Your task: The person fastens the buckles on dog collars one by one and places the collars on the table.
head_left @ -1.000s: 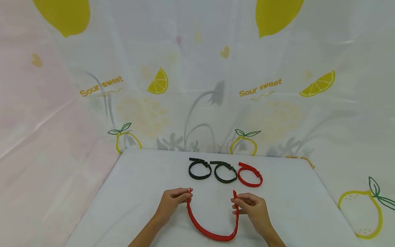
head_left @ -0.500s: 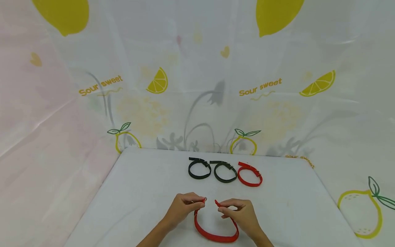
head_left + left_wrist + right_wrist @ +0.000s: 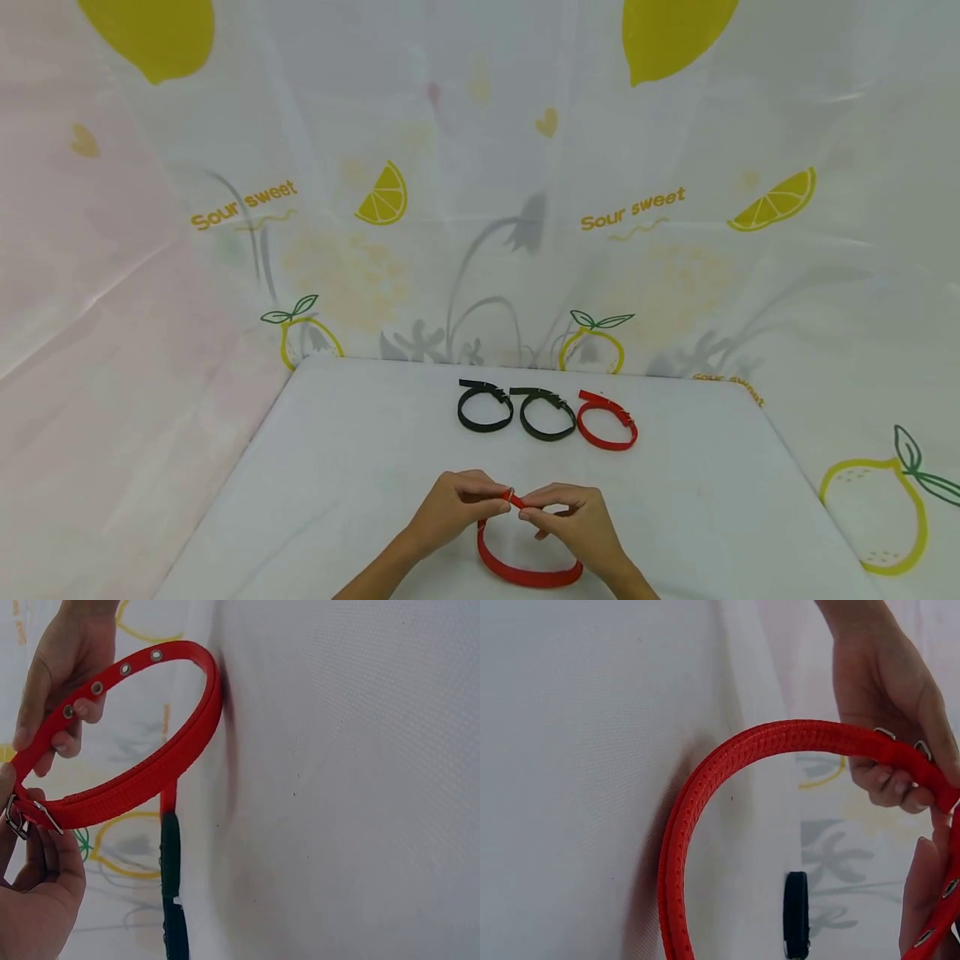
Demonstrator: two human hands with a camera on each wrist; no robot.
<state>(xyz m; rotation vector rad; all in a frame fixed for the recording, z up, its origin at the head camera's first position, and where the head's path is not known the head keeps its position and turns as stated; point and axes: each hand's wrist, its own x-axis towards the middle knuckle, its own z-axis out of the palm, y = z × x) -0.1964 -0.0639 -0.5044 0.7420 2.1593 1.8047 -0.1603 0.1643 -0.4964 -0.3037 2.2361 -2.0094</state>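
A red collar with a metal buckle and metal eyelets forms a loop between my two hands. My left hand pinches it at the buckle end. With thumb and fingers my right hand grips the eyelet end, whose tip meets the buckle. In the left wrist view several eyelets show along the strap. The lower part of the loop hangs low, close to the white tabletop. Fingers partly cover the tip and the buckle in the head view.
Beyond my hands, a black collar, a dark green collar and another red collar lie looped in a row on the white table. A lemon-printed sheet hangs behind the table.
My hands have come together from well apart, bringing the strap's two ends to meet and closing the U into a loop. The three collars behind stay put.
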